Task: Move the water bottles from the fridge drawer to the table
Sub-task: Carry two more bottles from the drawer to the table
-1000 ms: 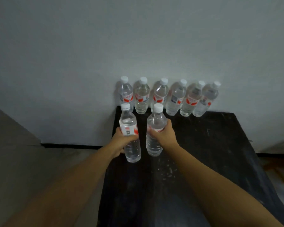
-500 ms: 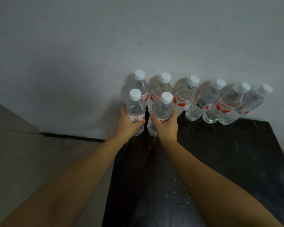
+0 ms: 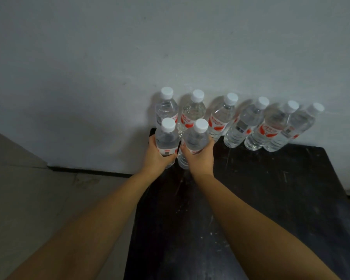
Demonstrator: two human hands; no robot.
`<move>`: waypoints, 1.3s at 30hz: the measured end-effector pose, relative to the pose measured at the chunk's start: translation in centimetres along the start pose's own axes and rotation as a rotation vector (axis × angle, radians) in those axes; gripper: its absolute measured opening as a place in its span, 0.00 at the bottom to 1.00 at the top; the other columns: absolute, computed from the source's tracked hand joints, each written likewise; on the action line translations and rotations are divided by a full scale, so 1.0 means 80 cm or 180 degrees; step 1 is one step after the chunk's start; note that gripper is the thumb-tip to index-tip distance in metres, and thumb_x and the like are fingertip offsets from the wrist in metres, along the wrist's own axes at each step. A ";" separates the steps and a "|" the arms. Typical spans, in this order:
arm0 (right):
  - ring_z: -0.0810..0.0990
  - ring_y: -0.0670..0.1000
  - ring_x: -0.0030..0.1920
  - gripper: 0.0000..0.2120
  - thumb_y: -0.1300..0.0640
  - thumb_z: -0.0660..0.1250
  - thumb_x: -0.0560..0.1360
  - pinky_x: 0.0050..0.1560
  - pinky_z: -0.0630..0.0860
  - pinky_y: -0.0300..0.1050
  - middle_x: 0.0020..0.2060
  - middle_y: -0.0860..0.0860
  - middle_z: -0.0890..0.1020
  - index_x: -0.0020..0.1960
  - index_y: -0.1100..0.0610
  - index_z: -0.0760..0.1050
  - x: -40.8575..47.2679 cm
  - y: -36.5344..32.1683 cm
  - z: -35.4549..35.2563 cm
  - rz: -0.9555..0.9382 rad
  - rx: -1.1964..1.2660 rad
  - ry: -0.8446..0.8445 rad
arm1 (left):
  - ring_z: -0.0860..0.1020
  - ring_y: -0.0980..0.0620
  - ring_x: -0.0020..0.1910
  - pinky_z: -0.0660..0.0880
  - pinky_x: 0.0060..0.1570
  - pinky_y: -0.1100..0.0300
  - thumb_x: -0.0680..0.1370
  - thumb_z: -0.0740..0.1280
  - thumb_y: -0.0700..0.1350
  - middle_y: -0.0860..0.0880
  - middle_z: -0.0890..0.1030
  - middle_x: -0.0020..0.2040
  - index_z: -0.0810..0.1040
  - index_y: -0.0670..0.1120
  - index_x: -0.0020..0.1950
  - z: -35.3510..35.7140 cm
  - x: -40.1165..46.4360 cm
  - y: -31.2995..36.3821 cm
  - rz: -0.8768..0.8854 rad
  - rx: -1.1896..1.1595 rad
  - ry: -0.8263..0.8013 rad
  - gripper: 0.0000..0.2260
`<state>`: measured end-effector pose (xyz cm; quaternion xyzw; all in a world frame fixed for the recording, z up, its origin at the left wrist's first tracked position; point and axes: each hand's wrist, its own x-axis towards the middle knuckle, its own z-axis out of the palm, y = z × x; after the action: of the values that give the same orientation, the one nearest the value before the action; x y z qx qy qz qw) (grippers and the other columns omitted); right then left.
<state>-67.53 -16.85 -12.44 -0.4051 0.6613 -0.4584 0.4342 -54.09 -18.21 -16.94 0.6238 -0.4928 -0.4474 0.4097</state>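
A dark table (image 3: 271,188) stands against a pale wall. Several clear water bottles with white caps and red-and-white labels line its back edge (image 3: 249,122). My left hand (image 3: 156,156) grips one upright bottle (image 3: 167,138) at the table's back left corner. My right hand (image 3: 200,156) grips a second upright bottle (image 3: 194,142) beside it. Both held bottles stand just in front of the row's two leftmost bottles. Their bases are hidden by my hands, so contact with the table cannot be judged.
The wall (image 3: 170,47) rises directly behind the bottle row. Left of the table lies a light floor (image 3: 38,199) with a dark skirting strip (image 3: 85,170). The table's left edge runs right beside my left hand.
Both hands have carried their bottles forward from the table's middle to just in front of the back row. The view has shifted left and closer.
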 end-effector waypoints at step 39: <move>0.74 0.60 0.61 0.16 0.55 0.57 0.80 0.58 0.73 0.54 0.62 0.58 0.73 0.66 0.58 0.69 -0.487 0.150 -0.535 0.1377 -0.3201 0.0334 | 0.75 0.49 0.54 0.77 0.54 0.51 0.78 0.64 0.47 0.49 0.75 0.56 0.74 0.49 0.60 0.338 -0.549 0.127 0.2083 0.3301 -0.2632 0.11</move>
<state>-98.16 33.45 -7.33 -0.3941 0.8877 -0.0057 0.2378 -87.66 21.20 -7.60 0.3390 -0.9159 -0.2106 -0.0444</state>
